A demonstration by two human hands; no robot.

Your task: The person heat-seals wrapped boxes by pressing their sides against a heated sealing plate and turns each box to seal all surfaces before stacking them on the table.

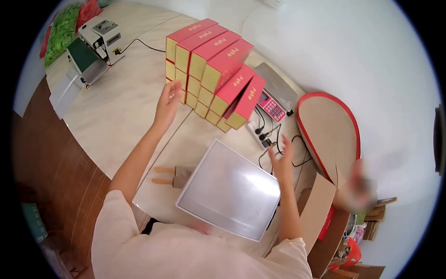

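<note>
Red and yellow boxes point(213, 69) with gold lettering stand in stacked rows on the table, and a front one leans apart from its neighbour. My left hand point(168, 103) is raised beside the left side of the stack, fingers apart and holding nothing; I cannot tell whether it touches a box. My right hand point(282, 160) is open in the air, fingers spread, by the upper right corner of a shiny grey rectangular tray point(230, 188) with a pale rim. The tray lies close in front of my body. Two wooden handles point(163, 176) stick out from its left side.
A white machine with a green belt point(86, 56) stands at the far left. A scale with a pink keypad point(271, 106), a power strip point(258, 135) and black cables lie right of the boxes. A red-rimmed round tray point(329, 128) leans on the wall. An opened carton point(320, 204) stands near my right arm.
</note>
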